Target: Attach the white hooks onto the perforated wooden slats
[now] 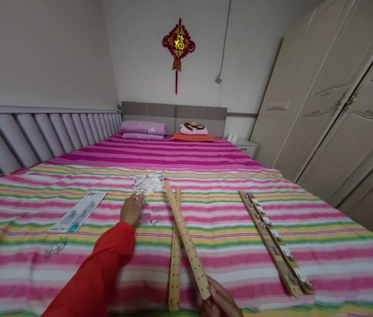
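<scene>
My right hand (221,299) grips the near end of a pale wooden strip (188,240) dotted with small holes. This strip slants away to the left and crosses over a second holed wooden strip (175,264), which lies on the striped sheet. My left hand (131,208), in a red sleeve, is at the left edge of several small clear plastic pieces (154,219). Its fingers are curled together, and whatever is between them is too small to make out. Just beyond the fingertips lies a pile of clear packets and papers (147,183).
To the left lie a flat package (79,212) with rings showing in it and a loose bunch of thin wire (55,247). Two brown strips (274,242) carrying white round pieces lie at right. A railing (41,132) borders the bed's left; wardrobes (334,97) stand right.
</scene>
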Demonstrator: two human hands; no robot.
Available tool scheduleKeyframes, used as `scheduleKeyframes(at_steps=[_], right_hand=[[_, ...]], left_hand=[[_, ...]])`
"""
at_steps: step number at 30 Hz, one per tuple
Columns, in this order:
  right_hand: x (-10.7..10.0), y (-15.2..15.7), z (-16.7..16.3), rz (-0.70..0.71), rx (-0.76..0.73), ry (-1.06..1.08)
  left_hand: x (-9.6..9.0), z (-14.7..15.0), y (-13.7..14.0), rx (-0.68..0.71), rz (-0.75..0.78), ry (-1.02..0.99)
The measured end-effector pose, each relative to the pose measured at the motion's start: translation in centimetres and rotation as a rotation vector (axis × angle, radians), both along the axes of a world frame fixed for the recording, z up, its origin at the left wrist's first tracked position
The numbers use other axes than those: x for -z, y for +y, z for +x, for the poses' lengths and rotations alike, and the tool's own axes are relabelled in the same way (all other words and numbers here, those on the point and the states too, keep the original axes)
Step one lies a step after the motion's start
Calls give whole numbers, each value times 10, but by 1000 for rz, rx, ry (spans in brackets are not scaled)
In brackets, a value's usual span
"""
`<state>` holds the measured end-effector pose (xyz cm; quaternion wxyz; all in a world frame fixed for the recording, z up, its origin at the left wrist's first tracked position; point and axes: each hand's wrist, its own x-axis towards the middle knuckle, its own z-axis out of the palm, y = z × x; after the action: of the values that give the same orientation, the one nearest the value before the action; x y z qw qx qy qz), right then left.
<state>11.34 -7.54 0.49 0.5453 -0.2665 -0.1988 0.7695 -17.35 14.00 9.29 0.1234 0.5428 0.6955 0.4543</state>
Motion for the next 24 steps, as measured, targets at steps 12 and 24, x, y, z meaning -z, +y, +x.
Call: scheduleKeyframes(at_steps=[12,24], right_hand=[[22,20,-30,115,30,-165],[16,5,-11,187,149,-575]], left_hand=[[63,111,-99,487,-68,-107],[101,147,-85,384,12,87]])
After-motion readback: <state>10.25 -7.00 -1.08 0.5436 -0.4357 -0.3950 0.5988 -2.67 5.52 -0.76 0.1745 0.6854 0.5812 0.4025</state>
